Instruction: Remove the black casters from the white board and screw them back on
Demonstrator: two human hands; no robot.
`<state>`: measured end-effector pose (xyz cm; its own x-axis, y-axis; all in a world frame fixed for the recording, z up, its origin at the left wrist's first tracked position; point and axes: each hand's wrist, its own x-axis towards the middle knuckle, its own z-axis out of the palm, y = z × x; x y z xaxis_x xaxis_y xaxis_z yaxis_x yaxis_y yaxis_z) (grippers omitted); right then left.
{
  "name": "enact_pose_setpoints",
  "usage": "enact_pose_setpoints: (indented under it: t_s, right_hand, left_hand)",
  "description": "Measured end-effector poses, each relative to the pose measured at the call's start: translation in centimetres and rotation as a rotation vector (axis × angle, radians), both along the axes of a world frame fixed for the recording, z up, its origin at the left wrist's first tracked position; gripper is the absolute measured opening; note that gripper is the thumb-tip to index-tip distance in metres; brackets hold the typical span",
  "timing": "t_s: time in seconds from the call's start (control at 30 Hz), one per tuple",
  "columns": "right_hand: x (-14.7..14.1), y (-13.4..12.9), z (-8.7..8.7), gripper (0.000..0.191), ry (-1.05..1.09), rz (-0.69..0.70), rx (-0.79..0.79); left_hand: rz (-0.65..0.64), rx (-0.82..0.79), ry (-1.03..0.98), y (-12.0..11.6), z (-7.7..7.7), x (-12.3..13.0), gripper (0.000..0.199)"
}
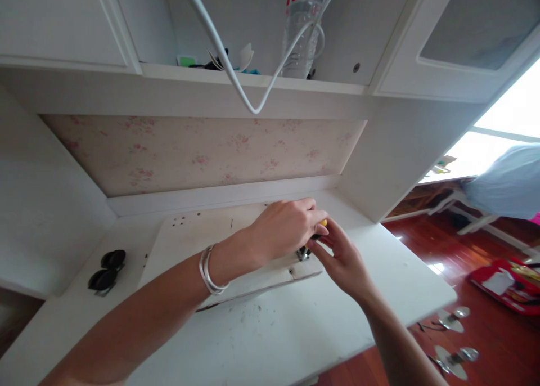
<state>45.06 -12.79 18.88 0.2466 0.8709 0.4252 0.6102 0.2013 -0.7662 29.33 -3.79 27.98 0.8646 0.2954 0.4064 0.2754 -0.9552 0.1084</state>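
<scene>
Grip pinching, the left hand (284, 224) and right hand (346, 262) are holding a yellow-and-black handle (323, 223) over the metal fitting (302, 254) on the white board (194, 239) — straight alignment and even downward pressure would be serving best.

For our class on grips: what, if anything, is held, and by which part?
The left hand and right hand hold a yellow-and-black object; they hide which part is gripped.

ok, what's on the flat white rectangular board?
Small silver-and-black fitting, front right, partly covered. The left hand and forearm hide part of the board.
</scene>
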Motion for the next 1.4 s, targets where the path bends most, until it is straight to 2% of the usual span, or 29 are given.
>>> enact_pose_setpoints:
  t_s: [0.07, 0.17, 0.33, 0.4, 0.47, 0.57, 0.63, 0.73, 0.8, 0.87, 0.97, 1.07, 1.13, 1.17, 1.23, 1.3, 1.4]
  right_hand:
    - [-0.3, 0.2, 0.1, 0.047, -0.011, -0.102, 0.018]
    - [-0.6, 0.1, 0.4, 0.038, -0.048, -0.191, -0.008]
    - [-0.3, -0.5, 1.0, 0.040, -0.018, -0.018, -0.107]
    - [0.0, -0.5, 0.9, 0.033, -0.004, 0.019, -0.102]
    - [0.4, -0.5, 0.5, 0.025, 0.014, 0.038, -0.076]
    - [1.0, -0.3, -0.2, 0.036, 0.065, 0.103, -0.066]
    - [1.1, -0.1, -0.6, 0.050, 0.093, 0.150, -0.077]
    - [0.8, 0.0, -0.9, 0.062, 0.165, 0.176, -0.033]
    - [0.3, 0.0, -0.8, 0.063, 0.172, 0.096, 0.013]
    - [-0.1, -0.1, -0.4, 0.057, 0.108, -0.056, 0.022]
    - [-0.3, -0.4, 0.2, 0.046, 0.027, -0.193, -0.027]
    - [0.2, -0.5, 0.1, 0.047, 0.094, -0.075, -0.060]
    - [0.6, -0.5, -0.3, 0.056, 0.198, 0.057, -0.053]
    - [0.7, -0.4, -0.5, 0.063, 0.243, 0.106, -0.049]
    - [0.7, -0.4, -0.6, 0.077, 0.279, 0.127, -0.040]
    - [0.3, -0.4, -0.4, 0.078, 0.219, 0.029, -0.044]
    - [0.0, -0.4, 0.1, 0.060, 0.073, -0.189, -0.078]
  left_hand:
    - [0.000, 0.023, -0.001, -0.1, -0.1, 0.3, 0.023]
    - [-0.004, 0.062, 0.017, -0.4, 0.1, 0.6, 0.026]
    - [0.024, 0.011, -0.016, -0.6, -0.2, 0.7, 0.034]
    - [-0.084, -0.050, -0.020, -0.5, -0.6, 0.6, 0.025]
    - [-0.225, -0.121, -0.009, -0.1, -0.8, 0.5, 0.031]
    - [-0.296, -0.211, 0.009, 0.6, -0.7, 0.4, 0.041]
    - [-0.260, -0.209, 0.015, 1.0, -0.4, 0.3, 0.034]
    - [-0.146, -0.111, 0.038, 0.9, 0.0, 0.3, 0.022]
    - [-0.055, -0.046, 0.054, 0.4, 0.0, 0.3, 0.020]
    - [0.007, 0.008, 0.058, -0.2, 0.0, 0.5, 0.026]
    - [0.028, 0.047, 0.053, -0.6, -0.2, 0.6, 0.032]
    - [-0.114, -0.038, 0.040, -0.3, -0.4, 0.5, 0.022]
    - [-0.231, -0.110, 0.026, 0.1, -0.6, 0.4, 0.031]
    - [-0.253, -0.132, 0.023, 0.2, -0.6, 0.4, 0.036]
    - [-0.197, -0.140, 0.024, 0.3, -0.5, 0.5, 0.031]
    - [-0.088, -0.113, 0.026, 0.0, -0.5, 0.6, 0.021]
    - [-0.008, -0.070, 0.010, -0.4, -0.6, 0.8, 0.027]
